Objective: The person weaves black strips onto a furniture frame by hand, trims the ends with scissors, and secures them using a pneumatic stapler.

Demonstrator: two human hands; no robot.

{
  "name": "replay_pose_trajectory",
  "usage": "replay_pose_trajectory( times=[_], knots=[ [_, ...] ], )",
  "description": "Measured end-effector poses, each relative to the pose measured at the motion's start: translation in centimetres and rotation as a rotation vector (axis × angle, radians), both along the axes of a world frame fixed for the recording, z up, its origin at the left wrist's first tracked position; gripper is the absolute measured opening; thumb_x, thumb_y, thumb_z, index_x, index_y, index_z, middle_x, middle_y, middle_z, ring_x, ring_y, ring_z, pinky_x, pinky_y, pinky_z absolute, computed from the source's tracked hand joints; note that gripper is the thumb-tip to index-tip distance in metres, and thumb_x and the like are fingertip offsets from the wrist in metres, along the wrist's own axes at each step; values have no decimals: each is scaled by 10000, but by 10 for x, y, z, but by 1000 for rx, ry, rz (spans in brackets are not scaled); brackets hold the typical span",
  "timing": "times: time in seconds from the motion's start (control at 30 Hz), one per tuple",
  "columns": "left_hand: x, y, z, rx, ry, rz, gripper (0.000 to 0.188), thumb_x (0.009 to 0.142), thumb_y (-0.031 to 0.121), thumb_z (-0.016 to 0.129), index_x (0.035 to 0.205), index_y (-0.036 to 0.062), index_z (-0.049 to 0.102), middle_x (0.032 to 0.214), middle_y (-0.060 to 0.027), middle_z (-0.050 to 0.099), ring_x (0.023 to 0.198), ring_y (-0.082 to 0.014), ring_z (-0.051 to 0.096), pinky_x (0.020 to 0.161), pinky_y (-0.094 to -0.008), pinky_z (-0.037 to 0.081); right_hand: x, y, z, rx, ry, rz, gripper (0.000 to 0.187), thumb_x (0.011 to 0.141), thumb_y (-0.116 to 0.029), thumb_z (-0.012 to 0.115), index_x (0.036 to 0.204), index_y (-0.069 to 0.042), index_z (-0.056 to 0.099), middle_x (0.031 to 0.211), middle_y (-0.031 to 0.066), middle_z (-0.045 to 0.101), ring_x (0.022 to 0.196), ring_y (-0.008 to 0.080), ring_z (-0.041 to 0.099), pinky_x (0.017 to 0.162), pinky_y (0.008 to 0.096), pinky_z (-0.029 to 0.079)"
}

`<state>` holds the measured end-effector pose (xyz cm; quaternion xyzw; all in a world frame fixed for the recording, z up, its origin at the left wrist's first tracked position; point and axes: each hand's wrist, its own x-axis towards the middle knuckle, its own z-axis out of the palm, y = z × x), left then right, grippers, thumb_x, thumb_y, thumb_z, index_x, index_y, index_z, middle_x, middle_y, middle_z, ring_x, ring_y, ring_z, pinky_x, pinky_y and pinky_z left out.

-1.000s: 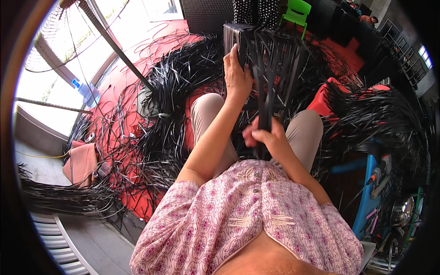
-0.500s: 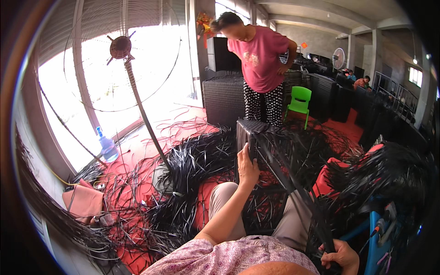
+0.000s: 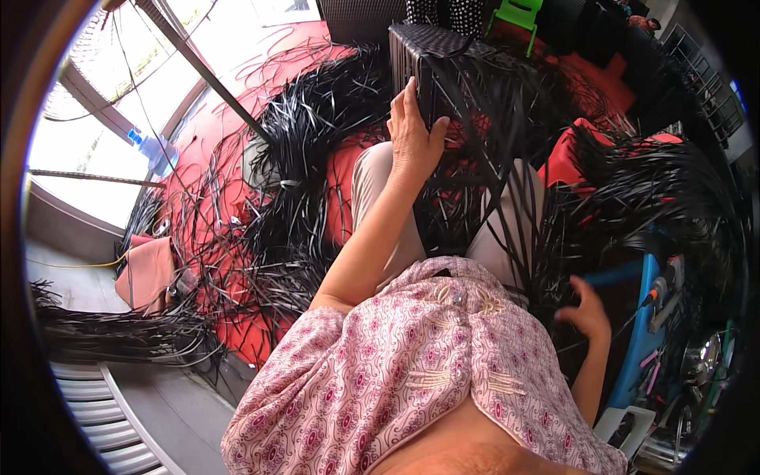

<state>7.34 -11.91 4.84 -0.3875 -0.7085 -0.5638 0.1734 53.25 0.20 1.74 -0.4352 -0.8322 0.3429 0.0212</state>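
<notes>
In front of me stands a black woven wicker piece (image 3: 455, 41), with long flat black plastic strips (image 3: 507, 182) hanging from it toward my knees. My left hand (image 3: 413, 138) rests against its near left side, fingers stretched upward and thumb apart, gripping nothing. Low on the right, my right hand (image 3: 590, 311) is open, its fingers apart and slightly blurred, beside the loose strip ends. No strip shows between those fingers.
Heaps of black strips (image 3: 313, 119) cover the red floor. At right, a blue stool-like thing (image 3: 645, 332) holds tools beside a metal bowl (image 3: 701, 356). A fan pole (image 3: 210, 75) and a water bottle (image 3: 158, 153) stand left. A green chair (image 3: 516, 17) and a person's patterned trousers (image 3: 463, 17) are beyond.
My right hand has let go of the gathered strips and come up a little; the strips now hang spread out. My left hand remains at the wicker piece. The view has tilted downward.
</notes>
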Motion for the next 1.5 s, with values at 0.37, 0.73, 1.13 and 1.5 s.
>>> replay_pose_trajectory(
  times=[0.37,0.73,1.13,1.5],
  knots=[
    [1,-11,80,69,-289,-3,309,868,294,707,888,-14,705,755,-148,666,706,-280,652,688,-347,500,-240,-38,141,314,924,204,116,876,-16,669,991,1,672,876,10,654,767,62,580,713,209,459],
    [-2,-19,85,294,-822,-432,177,891,181,677,786,40,698,707,54,580,683,-40,449,635,-222,339,-297,38,151,811,1133,139,329,969,-159,536,1250,11,551,1218,155,606,1129,311,564,1002,388,419],
    [-10,-33,70,307,-865,-523,152,922,197,660,873,60,707,826,28,655,763,-36,514,728,-222,396,-273,13,129,649,1115,157,445,1018,-286,392,1070,55,674,1184,167,642,1091,277,609,975,379,440],
    [-2,-41,76,277,-882,-514,219,958,260,627,865,64,654,738,12,648,623,-38,535,584,-193,381,-339,-51,193,672,1140,493,239,819,-104,764,1035,-40,687,950,45,675,770,106,601,673,236,482]
  ],
)
